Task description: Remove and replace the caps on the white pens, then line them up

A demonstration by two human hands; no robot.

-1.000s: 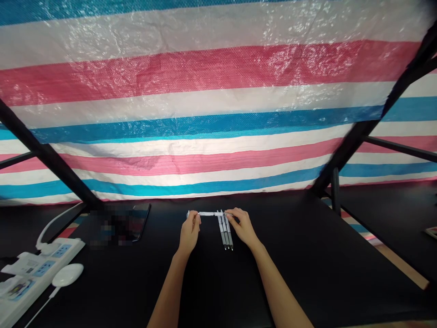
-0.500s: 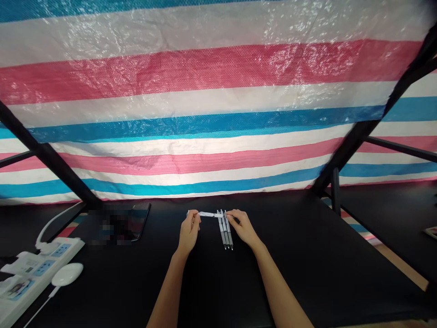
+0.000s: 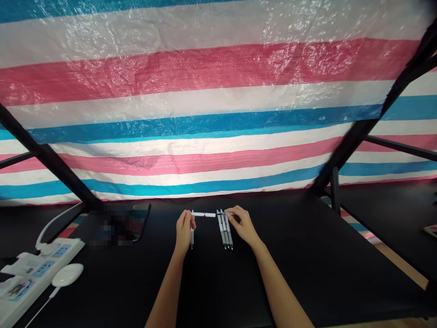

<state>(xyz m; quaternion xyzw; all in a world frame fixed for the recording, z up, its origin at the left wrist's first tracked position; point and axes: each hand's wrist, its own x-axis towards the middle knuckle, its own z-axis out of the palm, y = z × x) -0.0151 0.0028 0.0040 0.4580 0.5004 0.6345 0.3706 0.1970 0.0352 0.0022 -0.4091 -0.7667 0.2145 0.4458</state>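
Observation:
My left hand [image 3: 184, 230] pinches the left end of a white pen barrel [image 3: 205, 214], which lies crosswise and points right. Below the same hand, the grey tip of another pen [image 3: 192, 239] shows on the black table; its upper part is hidden by the fingers. My right hand [image 3: 242, 224] is closed on a grey pen part [image 3: 230, 213], whose thin dark end points left toward the white barrel. Between the hands, three white and grey pens [image 3: 224, 230] lie side by side, tips toward me.
A dark phone or tablet [image 3: 141, 221] lies at the back left of the black table [image 3: 218, 282]. A white power strip [image 3: 44, 269] and a white round-headed cable [image 3: 67, 275] are at the left. Black frame legs flank the striped sheet [image 3: 205, 164].
My left hand has shifted slightly left with the white barrel. The barrel and the grey part have come apart, showing the thin dark end. The pen tip beneath my left hand is now visible.

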